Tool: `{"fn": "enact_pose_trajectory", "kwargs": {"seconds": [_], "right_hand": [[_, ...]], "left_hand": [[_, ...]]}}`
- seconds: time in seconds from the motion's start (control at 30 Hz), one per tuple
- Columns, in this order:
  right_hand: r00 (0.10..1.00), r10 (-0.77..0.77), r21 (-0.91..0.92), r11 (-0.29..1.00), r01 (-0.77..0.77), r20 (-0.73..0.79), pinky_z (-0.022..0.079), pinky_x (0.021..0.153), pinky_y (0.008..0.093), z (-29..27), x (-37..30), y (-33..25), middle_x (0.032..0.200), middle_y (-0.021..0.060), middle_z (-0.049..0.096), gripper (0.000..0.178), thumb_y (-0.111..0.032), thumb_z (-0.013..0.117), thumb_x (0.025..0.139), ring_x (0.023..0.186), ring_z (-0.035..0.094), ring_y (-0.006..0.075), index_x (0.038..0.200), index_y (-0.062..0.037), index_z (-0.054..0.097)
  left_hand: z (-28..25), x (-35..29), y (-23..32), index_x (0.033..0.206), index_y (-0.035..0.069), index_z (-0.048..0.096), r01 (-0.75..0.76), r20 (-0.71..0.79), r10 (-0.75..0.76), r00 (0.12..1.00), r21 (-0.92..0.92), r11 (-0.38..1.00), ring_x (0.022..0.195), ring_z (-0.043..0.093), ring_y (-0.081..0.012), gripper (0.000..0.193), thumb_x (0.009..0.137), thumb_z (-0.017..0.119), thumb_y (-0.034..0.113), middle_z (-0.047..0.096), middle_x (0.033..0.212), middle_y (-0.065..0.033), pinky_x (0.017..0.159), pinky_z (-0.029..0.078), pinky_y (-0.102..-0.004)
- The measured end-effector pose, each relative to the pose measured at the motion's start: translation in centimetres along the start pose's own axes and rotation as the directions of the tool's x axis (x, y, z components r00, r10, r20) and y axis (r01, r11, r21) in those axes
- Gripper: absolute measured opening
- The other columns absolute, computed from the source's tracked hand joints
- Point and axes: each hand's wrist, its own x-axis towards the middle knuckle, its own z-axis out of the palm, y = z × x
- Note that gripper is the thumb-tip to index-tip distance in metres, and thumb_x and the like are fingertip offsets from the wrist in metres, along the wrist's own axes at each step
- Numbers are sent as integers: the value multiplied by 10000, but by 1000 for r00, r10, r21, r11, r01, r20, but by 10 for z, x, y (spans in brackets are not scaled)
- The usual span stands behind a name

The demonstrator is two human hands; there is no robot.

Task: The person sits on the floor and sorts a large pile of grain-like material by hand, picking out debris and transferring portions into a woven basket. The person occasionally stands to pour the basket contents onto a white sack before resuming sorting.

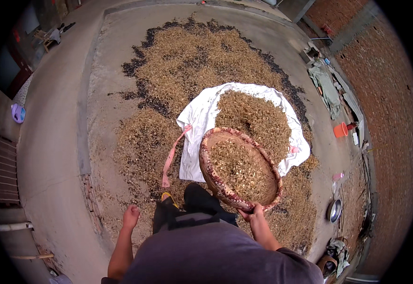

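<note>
My right hand (pixel 255 217) grips the near rim of a round woven winnowing basket (pixel 207 164), its edge wrapped in mottled red and cream. Dry, light-brown chaff (pixel 238 165) lies inside the basket, which tilts in front of my legs. Beyond it, a white sack-cloth sheet (pixel 201 113) is spread out with a heap of the same chaff (pixel 256 116) on it. The basket's far edge overlaps the sheet. Off to the left, my left hand (pixel 131 216) hangs over the concrete with curled fingers, apart from everything, and nothing shows in it.
Chaff mixed with dark seeds (pixel 192 57) covers much of the concrete floor (pixel 50 142). A pink strip (pixel 169 163) hangs from the sheet. An orange bucket (pixel 340 130) and a metal bowl (pixel 334 210) stand along the right, by a brick wall (pixel 386 118). A purple clog (pixel 18 113) lies at left.
</note>
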Motion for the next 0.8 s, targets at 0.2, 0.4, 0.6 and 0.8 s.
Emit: {"fn": "enact_pose_trajectory", "kwargs": {"seconds": [0.2,0.4,0.6,0.8], "right_hand": [[999,34,42,999,-34,-18,528,921,615,39,-10,28,1154,223,628,318,-214,523,813,1060,622,420,1039,2,582],[993,117,62,991,-116,0,505,963,606,91,-7,28,1200,249,598,345,-209,528,794,1114,592,425,1044,23,580],[985,170,105,980,-168,-15,564,884,564,165,8,-7,1075,216,667,325,-221,542,798,981,666,387,1024,2,611],[979,197,8,980,-197,-55,617,779,495,208,22,-93,1042,212,688,464,-417,482,889,916,695,364,1114,-37,623]], "left_hand": [[55,87,300,1262,81,539,-782,430,704,566,8,623,1154,572,-284,504,819,747,198,609,1219,-127,965,476,-404],[121,150,416,1289,92,535,-986,873,487,29,-54,156,1258,501,-298,606,797,759,366,586,1254,-104,1177,208,-514],[179,269,453,1087,110,639,-985,961,257,-102,-133,109,1081,608,-274,447,765,776,388,670,1019,-86,1041,374,-449],[257,340,536,1037,88,654,-918,927,280,-248,-317,236,996,612,-257,426,749,807,362,659,961,-80,1012,352,-417]]}}
